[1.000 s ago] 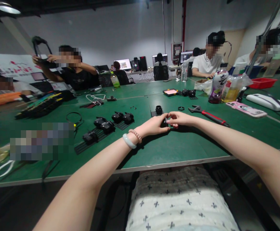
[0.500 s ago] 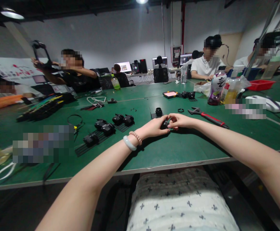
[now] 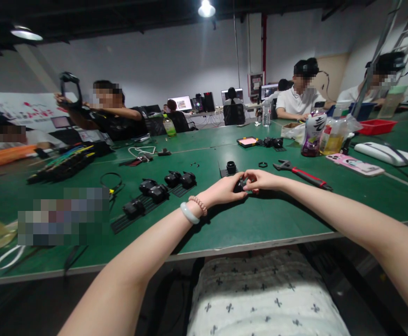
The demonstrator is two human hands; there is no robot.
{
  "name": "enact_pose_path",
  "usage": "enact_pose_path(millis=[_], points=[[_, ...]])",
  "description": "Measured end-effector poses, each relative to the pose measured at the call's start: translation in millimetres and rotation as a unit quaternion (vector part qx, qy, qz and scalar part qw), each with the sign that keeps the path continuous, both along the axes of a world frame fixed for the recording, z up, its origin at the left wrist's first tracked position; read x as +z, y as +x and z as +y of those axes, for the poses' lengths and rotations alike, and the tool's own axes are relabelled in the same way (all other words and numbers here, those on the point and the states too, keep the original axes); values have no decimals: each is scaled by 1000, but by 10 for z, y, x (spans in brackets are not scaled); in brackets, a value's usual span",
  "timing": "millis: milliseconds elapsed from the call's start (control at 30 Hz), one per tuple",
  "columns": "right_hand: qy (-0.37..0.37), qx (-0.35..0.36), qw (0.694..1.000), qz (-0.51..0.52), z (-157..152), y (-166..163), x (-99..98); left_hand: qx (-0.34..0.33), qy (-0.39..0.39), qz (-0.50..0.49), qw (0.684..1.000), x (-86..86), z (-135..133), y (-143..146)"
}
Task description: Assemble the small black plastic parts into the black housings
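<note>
I look down on a wide green table in a grey-walled workshop. A ceiling lamp sits at the top centre and lit monitors stand along the far wall, with other people seated at the table's far side. The white banner at mid left carries red writing too blurred to read. The purple bottle at upper right shows one large dark character I cannot make out. At centre frame my left hand and right hand meet, fingertips of both pinched on a small black part held just above the table. Just beyond it stands a black cylinder, with a black ring and a red-handled wrench to its right. A row of black parts lies left of my hands. Nothing blocks the view of my hands.
</note>
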State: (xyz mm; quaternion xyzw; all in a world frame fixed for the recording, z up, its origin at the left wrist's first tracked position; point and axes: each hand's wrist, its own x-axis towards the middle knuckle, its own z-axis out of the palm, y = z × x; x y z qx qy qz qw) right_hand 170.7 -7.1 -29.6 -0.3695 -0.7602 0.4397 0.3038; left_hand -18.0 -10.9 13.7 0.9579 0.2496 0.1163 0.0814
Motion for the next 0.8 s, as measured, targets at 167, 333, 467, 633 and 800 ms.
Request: enact_pose_path(millis=[167, 333, 467, 633, 800], points=[[16, -10, 999, -31, 22, -11, -13, 15, 16, 7, 1000, -29, 31, -8], [-2, -17, 1000, -14, 14, -24, -8, 8, 14, 10, 1000, -17, 26, -7], [3, -9, 1000, 10, -7, -21, -6, 2, 5, 9, 1000, -3, 14, -11], [11, -17, 999, -33, -2, -32, 10, 32, 16, 13, 999, -50, 51, -24], [-8, -23, 999, -27, 11, -25, 5, 43, 21, 18, 999, -63, 67, -29]])
